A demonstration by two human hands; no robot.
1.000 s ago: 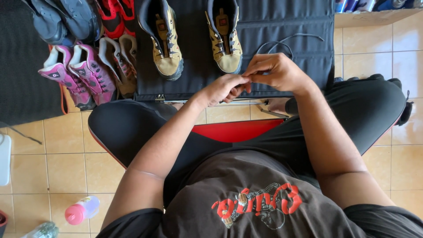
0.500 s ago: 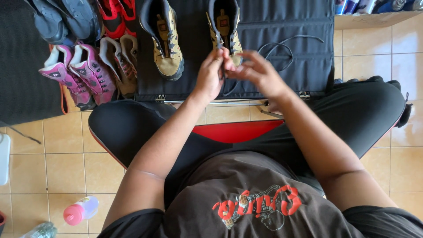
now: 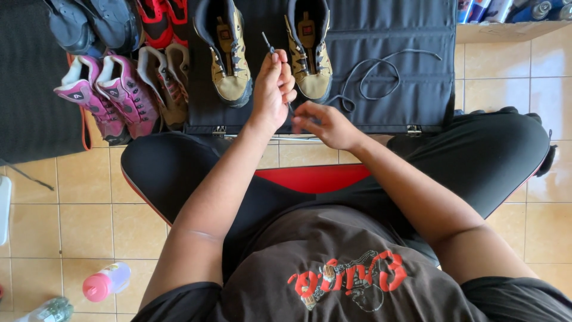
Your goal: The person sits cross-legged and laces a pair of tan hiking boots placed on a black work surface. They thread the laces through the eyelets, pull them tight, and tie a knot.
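One view only, from the person's head, looking steeply down over the chest and crossed legs. It sits close above the forearms; the tan lace-up shoes (image 3: 229, 56) on the black padded mat (image 3: 405, 36) lie at the top edge, the beige tiled floor (image 3: 77, 226) fills the lower left.

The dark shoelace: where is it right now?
In the head view, the dark shoelace loops on the black mat, right of the tan shoes, one end in the left hand.
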